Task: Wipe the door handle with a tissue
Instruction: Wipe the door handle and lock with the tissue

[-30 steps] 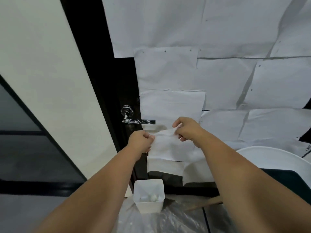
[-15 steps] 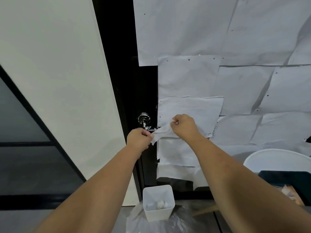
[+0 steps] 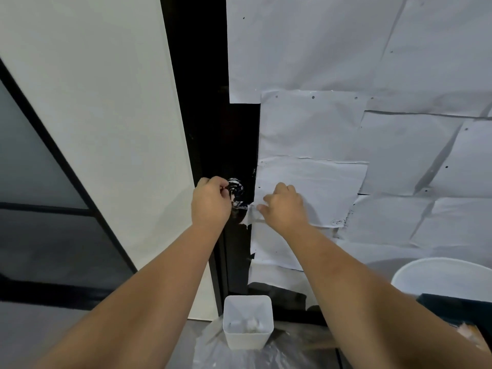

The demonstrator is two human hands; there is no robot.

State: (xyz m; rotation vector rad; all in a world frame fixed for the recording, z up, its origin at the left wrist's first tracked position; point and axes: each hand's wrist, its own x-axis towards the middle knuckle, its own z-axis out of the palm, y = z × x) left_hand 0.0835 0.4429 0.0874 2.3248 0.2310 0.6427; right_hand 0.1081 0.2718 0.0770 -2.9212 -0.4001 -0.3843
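Bin (image 3: pixel 249 322) below door handle (image 3: pixel 236 188) holds crumpled tissues (image 3: pixel 250 323).

White paper sheets (image 3: pixel 332 49) cover my dark door (image 3: pixel 213 75); a cream wall (image 3: pixel 93 102) stands left of it.

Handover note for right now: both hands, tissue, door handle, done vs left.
Left hand: closed, at the shiny metal door handle on the dark door; what it grips is hidden.
Right hand: pinching the thin white tissue, which lies over the lever part.
White square plastic bin with crumpled tissues stands on the floor below.
Done: tissue brought onto the handle.
Left: wipe lever and round base, then probably bin the tissue.
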